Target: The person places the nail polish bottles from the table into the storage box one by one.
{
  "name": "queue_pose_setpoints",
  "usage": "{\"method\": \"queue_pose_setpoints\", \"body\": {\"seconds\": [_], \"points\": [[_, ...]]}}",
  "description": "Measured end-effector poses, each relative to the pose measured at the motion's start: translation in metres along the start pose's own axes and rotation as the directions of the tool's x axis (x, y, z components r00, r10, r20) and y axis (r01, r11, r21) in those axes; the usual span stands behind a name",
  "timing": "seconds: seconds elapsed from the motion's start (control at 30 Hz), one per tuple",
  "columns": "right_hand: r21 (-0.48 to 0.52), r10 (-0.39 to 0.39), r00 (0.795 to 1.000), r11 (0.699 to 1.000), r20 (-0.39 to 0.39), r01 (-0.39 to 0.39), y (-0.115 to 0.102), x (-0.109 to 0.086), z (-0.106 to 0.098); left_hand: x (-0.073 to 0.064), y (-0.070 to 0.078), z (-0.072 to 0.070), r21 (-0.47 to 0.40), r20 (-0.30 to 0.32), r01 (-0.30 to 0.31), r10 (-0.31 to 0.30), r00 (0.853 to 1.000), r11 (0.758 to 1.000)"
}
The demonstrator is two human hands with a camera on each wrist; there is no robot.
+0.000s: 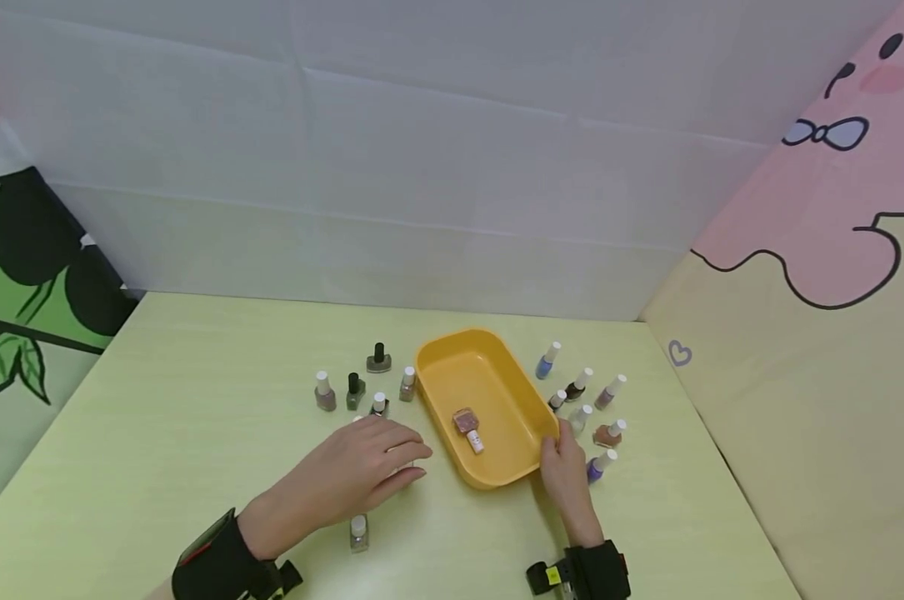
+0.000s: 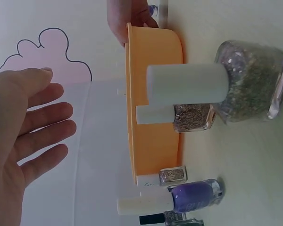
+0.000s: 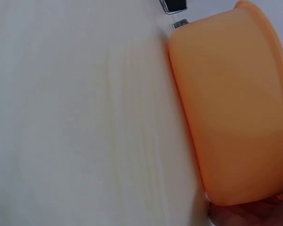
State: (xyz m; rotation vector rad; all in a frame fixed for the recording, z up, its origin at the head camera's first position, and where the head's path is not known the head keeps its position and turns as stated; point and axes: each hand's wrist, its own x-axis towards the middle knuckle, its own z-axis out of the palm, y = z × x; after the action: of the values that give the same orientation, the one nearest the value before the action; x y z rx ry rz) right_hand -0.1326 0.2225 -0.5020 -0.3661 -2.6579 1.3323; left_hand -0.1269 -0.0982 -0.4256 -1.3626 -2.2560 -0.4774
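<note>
A yellow-orange plastic tray point(image 1: 489, 375) sits on the table, turned at an angle. One nail polish bottle point(image 1: 466, 422) with pinkish polish and a white cap lies on its side inside it. My right hand point(image 1: 569, 475) grips the tray's near right corner, thumb over the rim and fingers point(image 3: 259, 214) under it. Left of the tray hovers my left hand point(image 1: 354, 462), fingers loosely extended and holding nothing. In the left wrist view, a glittery nail polish bottle point(image 2: 252, 80) with a white cap stands close by, and a smaller glitter bottle point(image 2: 193, 117) stands behind it.
Several upright bottles stand left of the tray, among them a black-capped one point(image 1: 379, 358) and a purple one point(image 2: 193, 195). More stand to the right, including a blue bottle point(image 1: 546, 362). A white sheet wall point(image 1: 422, 167) closes off the table's back.
</note>
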Motion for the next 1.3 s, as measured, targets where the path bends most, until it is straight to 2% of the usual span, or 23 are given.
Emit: {"method": "queue_pose_setpoints", "body": {"seconds": [0.1, 0.33, 0.47, 0.6, 0.77, 0.93, 1.03, 1.17, 1.3], "points": [[0.004, -0.005, 1.000, 1.000, -0.004, 0.005, 0.000, 0.000, 0.000, -0.008, 0.002, 0.000, -0.019, -0.008, 0.034, -0.034, 0.999, 0.999], [-0.003, -0.007, 1.000, 1.000, -0.008, 0.007, 0.000, 0.000, 0.000, -0.027, 0.009, 0.005, -0.054, -0.070, 0.104, -0.107, 0.992, 0.993], [-0.003, -0.002, 1.000, 1.000, -0.008, 0.002, -0.001, -0.001, 0.000, -0.040, 0.013, 0.008, -0.050, -0.073, 0.144, -0.147, 0.986, 0.988], [0.004, -0.002, 1.000, 1.000, -0.007, 0.002, -0.001, -0.001, 0.000, -0.054, 0.017, 0.011, -0.036, -0.046, 0.215, -0.217, 0.975, 0.976], [0.016, -0.003, 1.000, 1.000, -0.003, 0.003, 0.000, -0.001, -0.001, -0.068, 0.023, 0.013, -0.021, -0.030, 0.315, -0.316, 0.948, 0.949], [0.021, 0.005, 1.000, 1.000, 0.002, -0.005, 0.000, -0.002, -0.001, -0.078, 0.030, 0.017, -0.056, -0.089, 0.350, -0.354, 0.931, 0.935], [0.022, 0.000, 1.000, 1.000, -0.004, 0.000, -0.001, -0.002, 0.000, -0.082, 0.033, 0.020, -0.073, -0.096, 0.381, -0.387, 0.917, 0.922], [0.018, -0.004, 1.000, 1.000, -0.007, 0.004, -0.001, -0.002, 0.000, -0.086, 0.036, 0.026, -0.113, -0.055, 0.446, -0.454, 0.889, 0.888], [0.021, 0.001, 1.000, 1.000, 0.003, -0.001, -0.001, -0.002, 0.000, -0.089, 0.038, 0.033, -0.213, -0.010, 0.514, -0.528, 0.849, 0.831]]}}
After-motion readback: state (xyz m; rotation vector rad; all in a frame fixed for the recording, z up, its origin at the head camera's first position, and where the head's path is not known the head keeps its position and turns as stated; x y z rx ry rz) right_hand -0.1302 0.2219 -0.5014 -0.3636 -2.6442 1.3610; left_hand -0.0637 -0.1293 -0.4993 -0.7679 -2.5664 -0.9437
